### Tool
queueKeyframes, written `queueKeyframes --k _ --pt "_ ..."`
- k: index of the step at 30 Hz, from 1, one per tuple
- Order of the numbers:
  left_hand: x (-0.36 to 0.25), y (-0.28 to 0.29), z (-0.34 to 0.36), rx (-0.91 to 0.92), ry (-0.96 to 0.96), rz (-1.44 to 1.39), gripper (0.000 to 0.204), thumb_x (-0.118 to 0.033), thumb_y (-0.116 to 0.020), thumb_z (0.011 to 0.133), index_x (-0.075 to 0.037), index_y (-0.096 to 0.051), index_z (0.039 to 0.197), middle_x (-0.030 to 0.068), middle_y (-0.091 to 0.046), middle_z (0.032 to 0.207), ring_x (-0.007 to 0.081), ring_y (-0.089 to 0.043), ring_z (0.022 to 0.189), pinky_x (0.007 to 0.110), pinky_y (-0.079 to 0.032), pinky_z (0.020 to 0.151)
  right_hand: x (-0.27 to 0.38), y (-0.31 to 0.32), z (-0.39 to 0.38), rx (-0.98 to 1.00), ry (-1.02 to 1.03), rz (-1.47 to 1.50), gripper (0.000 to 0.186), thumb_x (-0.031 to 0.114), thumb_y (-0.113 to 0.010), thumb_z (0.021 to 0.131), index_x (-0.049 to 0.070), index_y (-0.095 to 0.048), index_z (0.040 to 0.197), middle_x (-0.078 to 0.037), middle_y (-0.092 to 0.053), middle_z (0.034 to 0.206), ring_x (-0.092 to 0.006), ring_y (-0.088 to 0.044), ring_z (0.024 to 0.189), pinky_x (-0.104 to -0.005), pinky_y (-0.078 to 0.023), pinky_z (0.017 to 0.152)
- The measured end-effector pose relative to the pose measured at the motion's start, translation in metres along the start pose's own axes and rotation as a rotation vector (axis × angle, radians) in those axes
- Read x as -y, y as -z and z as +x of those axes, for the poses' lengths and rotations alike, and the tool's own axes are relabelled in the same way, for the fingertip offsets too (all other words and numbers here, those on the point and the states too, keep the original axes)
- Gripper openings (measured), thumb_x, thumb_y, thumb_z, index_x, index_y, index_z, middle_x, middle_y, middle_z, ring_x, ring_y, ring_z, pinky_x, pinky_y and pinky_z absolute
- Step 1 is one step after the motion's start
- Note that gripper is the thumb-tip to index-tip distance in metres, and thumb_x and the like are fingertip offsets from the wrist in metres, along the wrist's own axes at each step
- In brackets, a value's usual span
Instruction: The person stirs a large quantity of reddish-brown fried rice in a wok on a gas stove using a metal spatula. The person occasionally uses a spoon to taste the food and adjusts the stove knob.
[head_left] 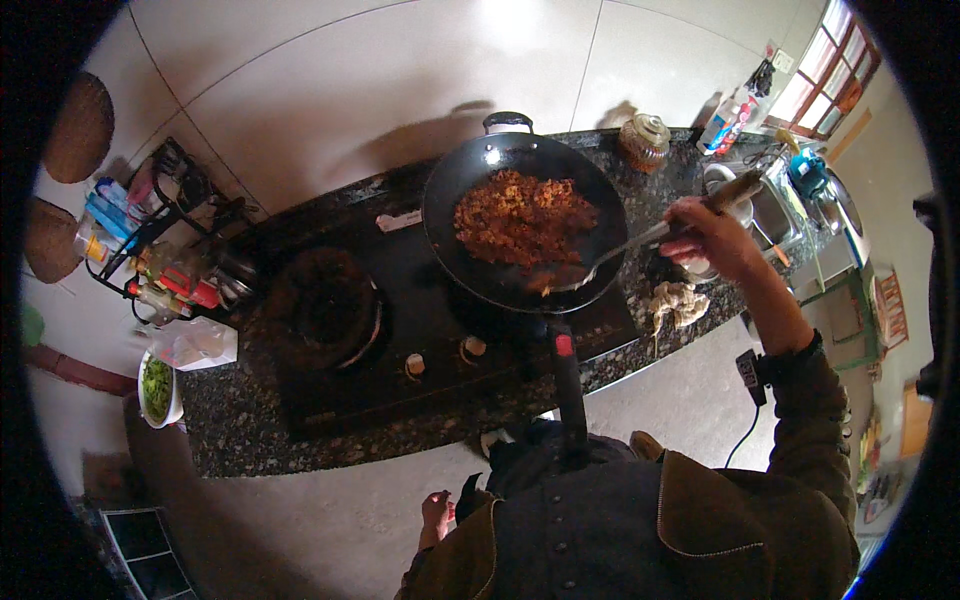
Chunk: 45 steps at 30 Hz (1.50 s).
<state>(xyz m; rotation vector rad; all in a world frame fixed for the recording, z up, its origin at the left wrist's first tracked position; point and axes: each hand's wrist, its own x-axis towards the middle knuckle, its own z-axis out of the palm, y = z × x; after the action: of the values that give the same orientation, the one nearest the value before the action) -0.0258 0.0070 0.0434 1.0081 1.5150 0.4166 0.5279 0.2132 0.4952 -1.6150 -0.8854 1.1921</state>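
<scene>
My right hand (712,238) is closed round a metal spatula (636,241) with a wooden handle, whose end sticks out beyond my fist. The spatula's blade reaches into a black wok (605,205), at the near right edge of the food. Reddish-brown, crumbly food (520,220) with yellowish bits covers much of the wok's bottom. The wok stands on the right burner of a black gas stove (420,310), its long handle pointing toward my body. Low at my side, away from the wok, my left hand (437,514) hangs with curled fingers; what is in them is unclear.
Left of the wok is a bare burner (325,305). A rack of bottles (165,260) and a white bowl of chopped greens (158,388) are farther left. On the right lie a crumpled cloth (678,305), a glass jar (645,143) and a plastic bottle (727,122).
</scene>
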Motion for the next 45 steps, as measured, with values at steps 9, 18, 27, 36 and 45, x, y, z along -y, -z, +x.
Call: queueKeyframes --k 9,18,27,36,45 --pt "-0.006 0.006 0.009 0.085 0.268 -0.424 0.018 -0.023 -0.057 0.085 -0.007 -0.061 0.092 0.0058 -0.057 0.064 0.0148 -0.052 0.046 0.03 -0.046 0.044 -0.097 -0.134 0.038 -0.175 0.163 0.6 0.024 0.023 -0.057 0.087 0.007 -0.052 0.103 -0.01 -0.058 0.096 -0.0232 -0.064 0.088 -0.033 -0.053 0.076" --pt "0.04 -0.005 0.016 0.066 0.205 -0.28 0.017 -0.021 -0.058 0.083 -0.005 -0.06 0.087 0.0047 -0.053 0.054 0.0134 -0.045 0.039 0.029 -0.035 0.036 -0.04 -0.049 0.009 -0.248 0.166 0.452 0.029 0.033 -0.054 0.088 0.006 -0.055 0.097 -0.011 -0.061 0.089 -0.0225 -0.065 0.081 -0.0339 -0.053 0.074" --pt "0.047 -0.004 0.022 0.064 0.213 -0.512 0.019 -0.023 -0.06 0.083 -0.006 -0.06 0.091 0.0057 -0.056 0.059 0.0141 -0.048 0.042 0.03 -0.039 0.039 -0.02 -0.025 -0.017 -0.118 0.081 -0.216 0.026 0.032 -0.056 0.089 0.007 -0.056 0.096 -0.005 -0.061 0.085 -0.0162 -0.066 0.077 -0.0247 -0.053 0.066" --pt "0.024 0.004 0.01 0.026 0.03 0.001 0.018 -0.022 -0.059 0.082 -0.004 -0.061 0.084 0.0061 -0.056 0.056 0.0154 -0.049 0.042 0.031 -0.039 0.038 -0.114 -0.098 0.054 -0.152 0.538 -0.031 0.01 0.015 -0.057 0.087 0.008 -0.057 0.095 -0.001 -0.06 0.084 -0.012 -0.061 0.082 -0.0264 -0.05 0.07" --pt "0.075 0.012 0.018 0.13 0.159 -0.238 0.023 -0.028 -0.057 0.085 -0.006 -0.066 0.085 0.0036 -0.058 0.062 0.0148 -0.053 0.056 0.029 -0.044 0.056 -0.039 -0.089 0.02 -0.001 0.742 -0.617 0.009 0.005 -0.06 0.079 0.007 -0.062 0.088 -0.006 -0.062 0.083 -0.0143 -0.06 0.077 -0.0258 -0.047 0.07"
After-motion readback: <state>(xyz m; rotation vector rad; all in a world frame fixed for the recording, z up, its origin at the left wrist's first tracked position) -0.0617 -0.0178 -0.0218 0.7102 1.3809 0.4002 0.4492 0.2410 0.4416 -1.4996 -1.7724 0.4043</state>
